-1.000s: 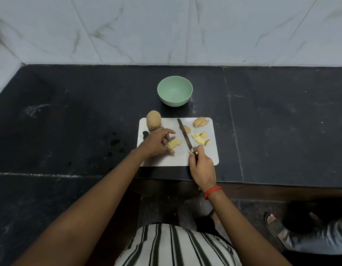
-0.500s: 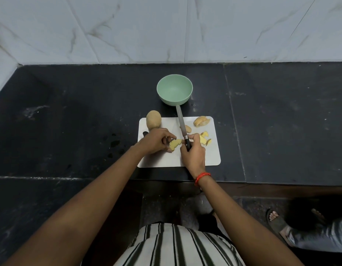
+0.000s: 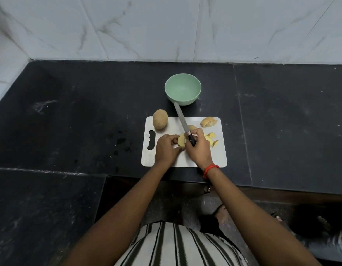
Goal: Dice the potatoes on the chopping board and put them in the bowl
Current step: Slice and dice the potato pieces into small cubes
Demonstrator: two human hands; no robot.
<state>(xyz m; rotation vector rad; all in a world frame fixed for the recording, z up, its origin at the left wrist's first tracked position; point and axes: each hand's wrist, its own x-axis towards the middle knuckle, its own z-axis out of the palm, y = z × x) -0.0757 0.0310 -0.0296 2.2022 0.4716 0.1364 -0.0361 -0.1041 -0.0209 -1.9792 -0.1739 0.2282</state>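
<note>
The white chopping board [image 3: 221,157] lies on a black stone surface [image 3: 89,121], near its front edge, with a slot handle [image 3: 151,140] cut in its left side. The left hand [image 3: 166,148] is curled over a pale potato piece [image 3: 181,140] at the board's middle, pinching it between thumb and fingers. The right hand [image 3: 199,148] is clenched round the black handle of a knife [image 3: 182,121]. The two hands sit close together and hide much of the piece between them.

The knife's blade slants away from the person. In this view its tip overlaps the near wall of the green bowl [image 3: 185,101]; whether they touch cannot be told. The bowl stands on the surface just beyond the board's far edge.

A whole potato [image 3: 160,119], unpeeled, sits at the board's far left corner, partly over the edge. A small slice [image 3: 192,127] lies just right of the blade. Cut chunks [image 3: 211,138] lie right of the right hand, and a cluster of wedges [image 3: 208,121] rests at the far right corner.

Dark wet spots [image 3: 121,140] mark the surface left of the board. A marbled white wall [image 3: 166,25] rises behind. A red thread band [image 3: 209,169] circles the right wrist, and a striped shirt [image 3: 176,244] fills the bottom of the view.
</note>
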